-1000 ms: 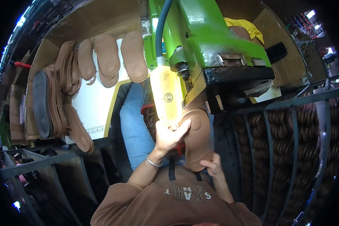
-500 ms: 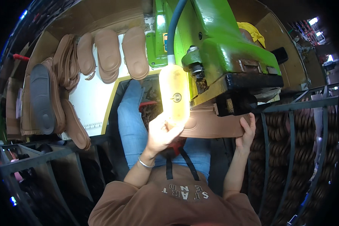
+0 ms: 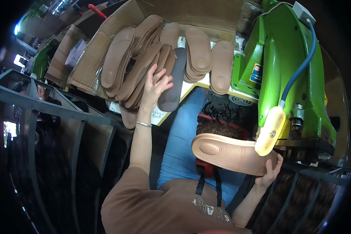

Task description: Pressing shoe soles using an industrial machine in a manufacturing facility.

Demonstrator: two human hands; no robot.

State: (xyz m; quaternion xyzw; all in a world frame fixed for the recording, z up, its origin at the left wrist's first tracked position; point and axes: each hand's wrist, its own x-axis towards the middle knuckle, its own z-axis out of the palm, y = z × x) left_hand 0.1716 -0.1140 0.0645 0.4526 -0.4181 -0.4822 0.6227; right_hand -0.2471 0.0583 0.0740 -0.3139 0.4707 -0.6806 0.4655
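My right hand (image 3: 270, 174) grips the right end of a brown shoe sole (image 3: 232, 153), thumb on its near side. An oval recess and a textured patch show on this sole, which hangs over my lap. My left hand (image 3: 156, 82) is raised at the left with its fingers apart and nothing in them. It is above stacked brown soles (image 3: 138, 74) and beside a dark grey sole (image 3: 174, 84); whether it touches either cannot be made out. A yellow oblong lamp (image 3: 272, 130) on a blue tube overlaps the held sole's upper right part.
A green machine (image 3: 288, 62) stands at the right. More brown soles (image 3: 222, 66) lie on the white tabletop, with cardboard (image 3: 97, 58) around it. A grey metal rack (image 3: 58, 105) is at the left, and a rack of dark brown soles (image 3: 292, 195) at the lower right.
My left hand has left the lamp and sole and moved to the stacks. The dark grey sole has shifted from the stacks' left to their right. The view has turned left.
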